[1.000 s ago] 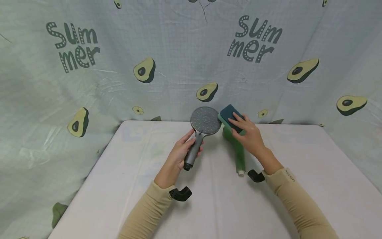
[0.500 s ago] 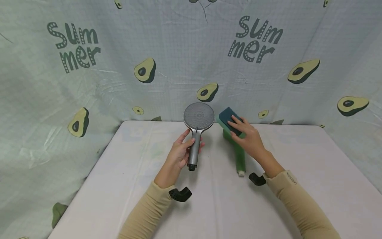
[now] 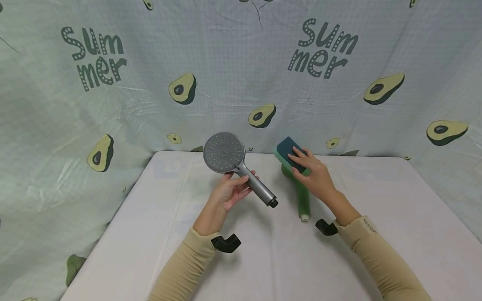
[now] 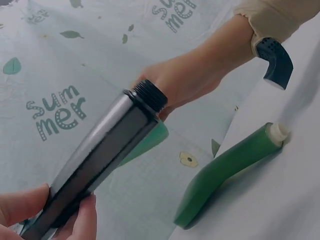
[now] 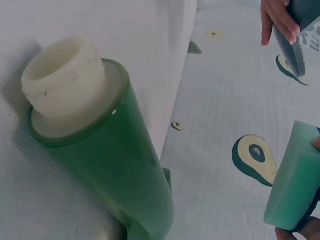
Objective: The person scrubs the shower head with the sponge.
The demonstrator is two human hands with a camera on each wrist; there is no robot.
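Note:
My left hand (image 3: pixel 229 194) holds a grey shower head (image 3: pixel 224 152) by its handle, above the table. Its round spray face is at the upper left, and the black threaded end points down to the right. In the left wrist view the handle (image 4: pixel 100 150) crosses in front of my right hand. Between the fingers and thumb of my right hand (image 3: pixel 314 175) is a scouring sponge (image 3: pixel 288 150), dark blue on top and light green below. Under it lies a green bent handle-like piece (image 3: pixel 303 198) with a white threaded end (image 5: pixel 65 80); its far end is partly hidden in the head view.
A white-covered table (image 3: pixel 211 259) spreads beneath both arms. Behind it hangs a pale curtain (image 3: pixel 226 54) with avocado prints and lettering, close to the table's back edge. A black wrist mount (image 3: pixel 226 243) juts from each sleeve.
The shower head has turned in my left hand: its round face swung left and the threaded end swung right, away from the sponge. My right hand and sponge have barely shifted.

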